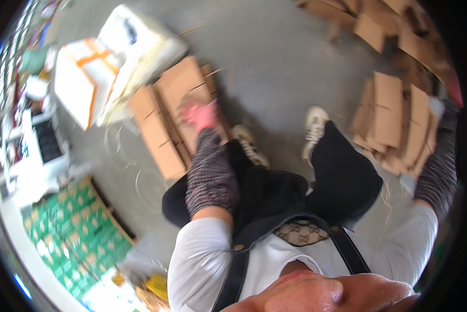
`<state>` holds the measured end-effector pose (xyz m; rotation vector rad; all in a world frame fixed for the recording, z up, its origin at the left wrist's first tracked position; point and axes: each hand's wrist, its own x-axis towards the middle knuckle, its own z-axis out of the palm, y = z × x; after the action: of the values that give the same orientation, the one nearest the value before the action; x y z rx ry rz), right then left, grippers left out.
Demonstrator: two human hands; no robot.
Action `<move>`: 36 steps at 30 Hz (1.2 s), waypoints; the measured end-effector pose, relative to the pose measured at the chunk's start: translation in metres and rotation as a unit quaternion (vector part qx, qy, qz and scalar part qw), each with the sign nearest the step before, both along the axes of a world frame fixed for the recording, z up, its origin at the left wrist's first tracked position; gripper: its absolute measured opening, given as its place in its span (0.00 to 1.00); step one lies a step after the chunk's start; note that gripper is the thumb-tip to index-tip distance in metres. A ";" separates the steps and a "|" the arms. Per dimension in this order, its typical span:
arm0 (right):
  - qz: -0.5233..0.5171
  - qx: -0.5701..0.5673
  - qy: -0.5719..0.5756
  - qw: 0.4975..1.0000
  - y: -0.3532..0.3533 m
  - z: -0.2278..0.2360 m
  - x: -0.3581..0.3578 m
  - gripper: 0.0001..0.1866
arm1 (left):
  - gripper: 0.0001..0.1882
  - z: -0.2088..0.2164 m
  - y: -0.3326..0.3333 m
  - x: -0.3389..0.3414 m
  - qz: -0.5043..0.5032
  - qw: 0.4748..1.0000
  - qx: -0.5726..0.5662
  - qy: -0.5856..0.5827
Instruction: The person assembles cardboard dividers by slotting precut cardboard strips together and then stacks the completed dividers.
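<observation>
Resting the pink-gloved left hand [199, 113] on or over the slotted brown cardboard stack [156, 127] left of the frame's centre, reaching the pink-gloved right hand [454, 91] toward the right rim, leaving both grips impossible to tell; possibly risking toppling by pressing off-centre

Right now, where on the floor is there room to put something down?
Mostly bare: the grey floor beyond the shoes, between the left cardboard stack and right cardboard stack. Less free: between the left cardboard stack and green-patterned stack, where thin pale loops lie. Crowded: upper right, with its cardboard heap, and upper left, around the white box.
</observation>
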<state>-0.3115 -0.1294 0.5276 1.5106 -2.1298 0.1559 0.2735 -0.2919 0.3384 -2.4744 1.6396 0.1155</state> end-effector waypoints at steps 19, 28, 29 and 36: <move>-0.308 0.275 -0.140 0.900 0.130 -0.180 0.058 0.49 | 0.52 -0.047 0.022 -0.032 -0.287 0.957 0.030 -0.036; -0.150 -0.107 -0.602 0.777 0.133 -0.107 0.039 0.22 | 0.31 -0.038 -0.005 -0.049 -0.250 0.967 -0.007 0.047; -0.144 -0.132 -0.587 0.786 0.128 -0.088 0.054 0.23 | 0.27 -0.019 -0.014 -0.062 -0.255 0.957 -0.062 0.122; -0.002 -0.132 -0.454 0.881 0.013 -0.131 0.142 0.21 | 0.28 -0.055 0.045 -0.168 -0.433 0.871 0.007 0.234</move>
<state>-0.1693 -0.1169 0.3967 1.3970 -2.6194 1.3251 0.1056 -0.2469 0.2829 -1.5225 2.7501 0.6255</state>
